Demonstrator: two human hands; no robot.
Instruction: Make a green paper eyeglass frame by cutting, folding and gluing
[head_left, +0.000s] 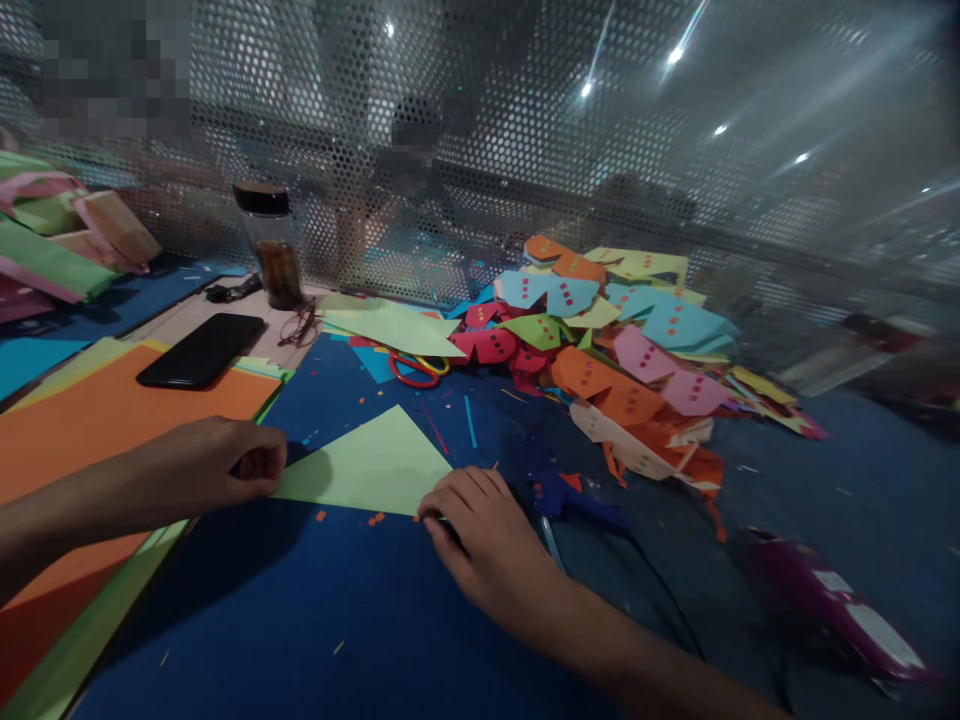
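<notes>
A pale green sheet of paper [367,460], folded to a triangle, lies on the blue table between my hands. My left hand [244,460] is curled, its thumb and fingers pinched at the left corner. At the right corner is my right hand [476,525], with its fingers bent over the paper and the thumb tucked below; the fingertips partly hide that corner. Scissors [412,375] with red and yellow handles rest beyond the triangle, partly under other paper. A blue glue gun [577,505] with a cord lies just right of my right hand.
Folded, dotted paper pieces [622,390] in many colours are heaped at the right back. Orange sheets [67,440] and a black phone [202,350] are at left, with a lidded bottle [277,260] behind. A purple packet [840,600] sits at right. Perforated metal panel [330,130] stands behind.
</notes>
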